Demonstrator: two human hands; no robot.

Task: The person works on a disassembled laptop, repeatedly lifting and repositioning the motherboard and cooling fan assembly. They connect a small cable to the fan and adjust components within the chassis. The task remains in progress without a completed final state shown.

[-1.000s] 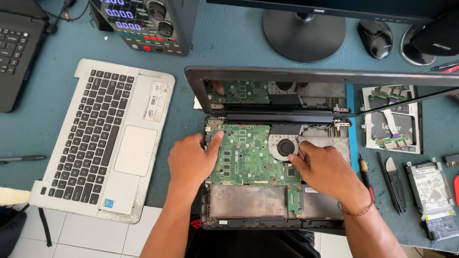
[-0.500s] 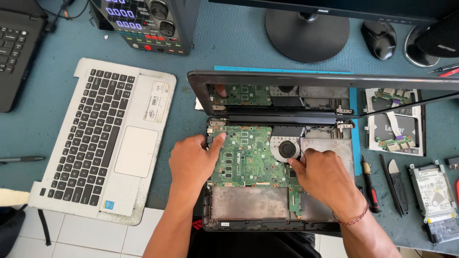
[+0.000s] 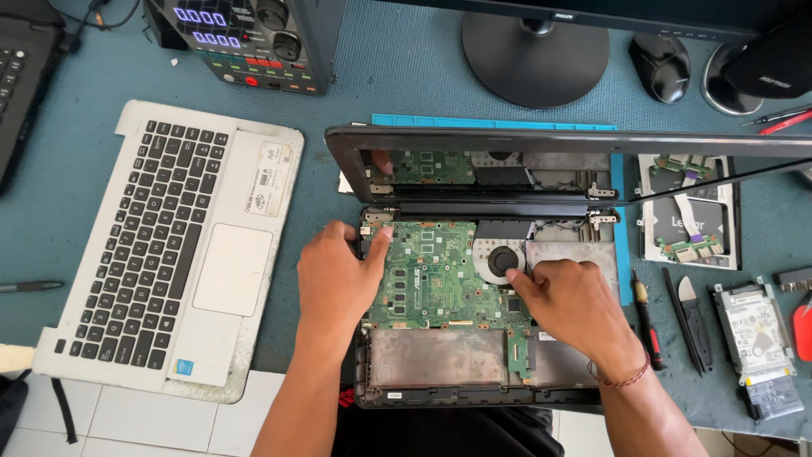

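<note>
Both hands rest on a green motherboard [image 3: 436, 275] seated in an opened laptop base [image 3: 486, 385] on the worktop — left hand [image 3: 334, 279] flat at its left edge, fingers released, right hand [image 3: 568, 306] curled beside the cooling fan [image 3: 501, 261], grasping nothing visible. The board looks thin, stiff and fragile — best taken by its bare edges.

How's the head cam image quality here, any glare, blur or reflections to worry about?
Head view: even daylight, sharp throughout, no motion blur on the left hand or right hand; soft shadows beneath them. The laptop screen mirrors the green motherboard; slight sheen on the monitor stand.
</note>
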